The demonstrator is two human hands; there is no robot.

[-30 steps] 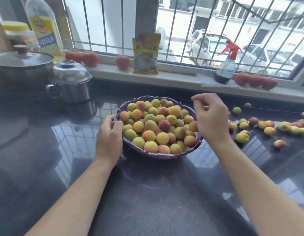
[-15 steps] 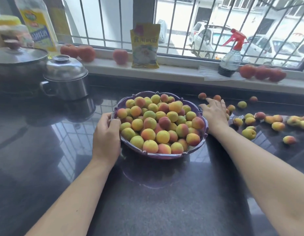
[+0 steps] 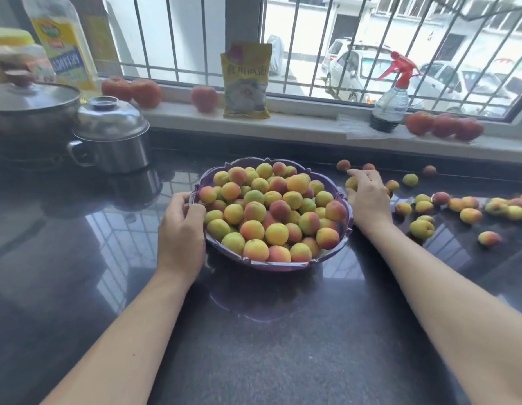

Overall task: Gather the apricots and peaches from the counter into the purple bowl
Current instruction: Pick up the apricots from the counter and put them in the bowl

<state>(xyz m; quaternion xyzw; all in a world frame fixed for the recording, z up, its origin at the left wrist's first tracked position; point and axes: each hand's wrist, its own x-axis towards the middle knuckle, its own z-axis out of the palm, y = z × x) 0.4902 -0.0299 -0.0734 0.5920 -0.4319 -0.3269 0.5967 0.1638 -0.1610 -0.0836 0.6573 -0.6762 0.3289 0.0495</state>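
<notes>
Scalloped purple plastic bowl [image 3: 283, 266] sits mid dark glossy stone bench [image 3: 254, 346], heaped with small yellow-orange apricots and redder peaches [image 3: 271, 211]. Left hand [image 3: 181, 229] grips bowl's left rim, fingers curled over edge. Right hand [image 3: 368, 197] lies on bench just right of bowl, fingers curled round a yellowish apricot [image 3: 351, 182]. Loose fruit [image 3: 422, 228] scattered on bench to the right. Lidded steel pot [image 3: 113, 135] back left; red-trigger spray bottle [image 3: 390, 103] on windowsill.
</notes>
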